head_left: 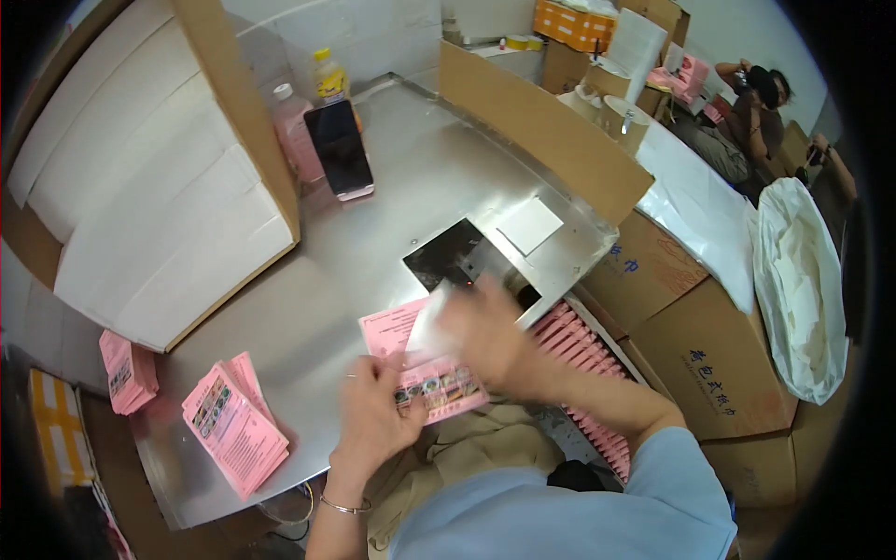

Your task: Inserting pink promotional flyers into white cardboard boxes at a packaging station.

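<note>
Desk (317, 271): metal-topped; a dark rectangle (441, 254) is set into it; opening or panel, cannot be told.
Carton (238, 98): placed at the desk's left side; layered white material (140, 168) is contained.
Right hand (490, 341): blurred; whether anything is grasped by its fingers cannot be told.
Large pink card stack (238, 429): laid at the desk's near left, slightly fanned.
Pink printed sheet (446, 392): held at the desk's near edge, above the lap.
Left hand (378, 406): sheet's left side is pinched between thumb and fingers.
Phone (341, 149): stood tilted before a pink bottle (291, 121).
White piece (426, 329): seen over the sheet, beside the right hand.
</note>
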`<state>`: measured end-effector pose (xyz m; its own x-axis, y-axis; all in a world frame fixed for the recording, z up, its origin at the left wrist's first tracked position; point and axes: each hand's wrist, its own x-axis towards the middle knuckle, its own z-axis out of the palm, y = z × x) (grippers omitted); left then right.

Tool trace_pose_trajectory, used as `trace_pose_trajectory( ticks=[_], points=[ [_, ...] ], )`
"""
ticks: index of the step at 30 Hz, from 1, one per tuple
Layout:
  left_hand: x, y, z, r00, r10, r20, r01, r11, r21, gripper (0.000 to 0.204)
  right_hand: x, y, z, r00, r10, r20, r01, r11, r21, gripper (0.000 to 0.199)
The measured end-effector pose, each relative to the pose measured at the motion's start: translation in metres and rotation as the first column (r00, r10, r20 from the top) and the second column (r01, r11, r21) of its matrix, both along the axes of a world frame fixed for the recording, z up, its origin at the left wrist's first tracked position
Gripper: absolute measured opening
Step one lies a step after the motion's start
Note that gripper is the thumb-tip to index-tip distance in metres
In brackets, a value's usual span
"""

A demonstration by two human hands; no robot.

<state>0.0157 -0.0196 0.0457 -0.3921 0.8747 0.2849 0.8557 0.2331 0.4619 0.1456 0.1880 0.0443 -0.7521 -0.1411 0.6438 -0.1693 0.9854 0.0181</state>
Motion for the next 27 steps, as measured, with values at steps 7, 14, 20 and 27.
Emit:
trace_pose_trajectory(
  ticks=[7,14,20,27],
  points=[
    [0.015,0.026,-0.002,0.997,0.08,-0.013,-0.078,0.99,0.115,0.082,-0.074,-0.026,-0.032,0.954,-0.129,0.27,0.14,0.99,-0.021,0.023],
    [-0.003,-0.023,0.001,0.963,-0.097,0.25,0.086,0.995,0.055,0.062,-0.061,0.058,-0.059,0.833,-0.273,0.481,0.49,0.769,-0.411,0.023],
    [-0.009,-0.059,0.045,0.891,-0.021,0.453,-0.037,0.992,0.118,0.037,-0.052,0.023,0.002,0.892,-0.32,0.318,0.412,0.865,-0.285,0.015],
    [-0.17,-0.122,0.093,0.881,0.426,-0.206,-0.363,0.887,0.286,0.051,-0.183,-0.044,0.111,0.975,0.103,-0.195,-0.201,0.781,-0.591,0.056]
  ],
)
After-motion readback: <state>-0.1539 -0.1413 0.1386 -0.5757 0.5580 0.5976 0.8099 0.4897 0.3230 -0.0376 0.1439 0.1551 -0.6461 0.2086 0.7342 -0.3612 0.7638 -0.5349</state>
